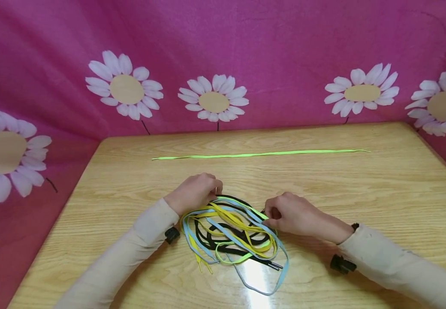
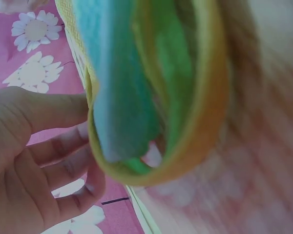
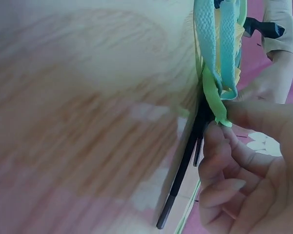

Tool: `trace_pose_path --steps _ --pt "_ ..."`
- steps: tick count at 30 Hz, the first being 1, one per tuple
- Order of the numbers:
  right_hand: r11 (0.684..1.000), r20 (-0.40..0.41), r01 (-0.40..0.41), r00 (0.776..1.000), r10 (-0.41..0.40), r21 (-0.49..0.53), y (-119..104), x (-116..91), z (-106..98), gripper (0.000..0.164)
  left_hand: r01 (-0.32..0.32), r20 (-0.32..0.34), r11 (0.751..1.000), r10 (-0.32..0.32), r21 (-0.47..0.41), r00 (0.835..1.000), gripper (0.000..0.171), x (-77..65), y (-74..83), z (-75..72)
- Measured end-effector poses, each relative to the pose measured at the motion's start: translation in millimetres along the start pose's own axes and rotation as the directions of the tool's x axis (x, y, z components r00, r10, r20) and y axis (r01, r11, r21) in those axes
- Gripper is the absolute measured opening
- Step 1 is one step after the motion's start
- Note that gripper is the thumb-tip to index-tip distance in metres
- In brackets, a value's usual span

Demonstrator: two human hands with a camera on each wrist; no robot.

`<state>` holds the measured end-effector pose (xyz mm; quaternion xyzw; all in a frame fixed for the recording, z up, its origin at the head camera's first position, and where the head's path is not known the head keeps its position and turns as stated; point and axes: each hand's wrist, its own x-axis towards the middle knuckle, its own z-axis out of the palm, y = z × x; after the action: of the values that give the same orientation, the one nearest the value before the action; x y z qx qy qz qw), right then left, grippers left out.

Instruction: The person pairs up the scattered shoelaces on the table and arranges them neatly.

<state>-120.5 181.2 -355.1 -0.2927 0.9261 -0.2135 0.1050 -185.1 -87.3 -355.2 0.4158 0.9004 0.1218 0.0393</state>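
Note:
A tangled pile of flat shoelaces in yellow (image 1: 232, 216), light blue (image 1: 281, 279), black (image 1: 223, 249) and neon green lies on the wooden table. My left hand (image 1: 197, 191) is at the pile's upper left, thumb and fingers bent at its edge. In the left wrist view, a yellow loop (image 2: 185, 161) and a blue lace (image 2: 119, 112) hide that hand's fingertips. On the pile's right side, my right hand (image 1: 294, 216) pinches a neon green shoelace (image 3: 215, 100) between thumb and index finger. Beside that pinch, a black lace (image 3: 180, 168) extends with its tip showing.
A single neon green shoelace (image 1: 261, 154) lies stretched nearly straight across the table (image 1: 381, 184), beyond the hands. Behind the table hangs a magenta cloth (image 1: 284, 47) with white flowers. Yellow lace tips (image 1: 204, 266) stick out at the pile's near left.

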Motion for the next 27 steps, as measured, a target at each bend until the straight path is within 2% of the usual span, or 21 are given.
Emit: trace_pose_path --steps 7,16,22,27 --pt "0.997 -0.010 -0.010 1.000 0.011 0.073 -1.1 -3.5 -7.1 0.018 -0.017 -0.003 1.000 0.017 -0.026 1.000 0.021 -0.7 -0.9 -2.1" --pt "0.990 0.018 -0.032 0.999 0.030 0.136 7.4 -10.3 -24.9 0.020 -0.018 -0.041 0.999 0.019 0.042 0.999 0.025 -7.8 -4.7 -7.9" --pt "0.991 0.004 -0.044 0.999 0.043 0.125 18.2 -16.5 -36.8 0.017 0.034 -0.080 0.999 -0.033 0.009 0.996 0.026 -16.5 -11.2 -17.3" --pt "0.989 -0.006 -0.090 0.996 0.092 0.119 27.1 -22.7 -48.1 0.014 0.093 -0.078 0.995 -0.091 0.026 0.993 0.022 -22.3 -20.0 -24.4"
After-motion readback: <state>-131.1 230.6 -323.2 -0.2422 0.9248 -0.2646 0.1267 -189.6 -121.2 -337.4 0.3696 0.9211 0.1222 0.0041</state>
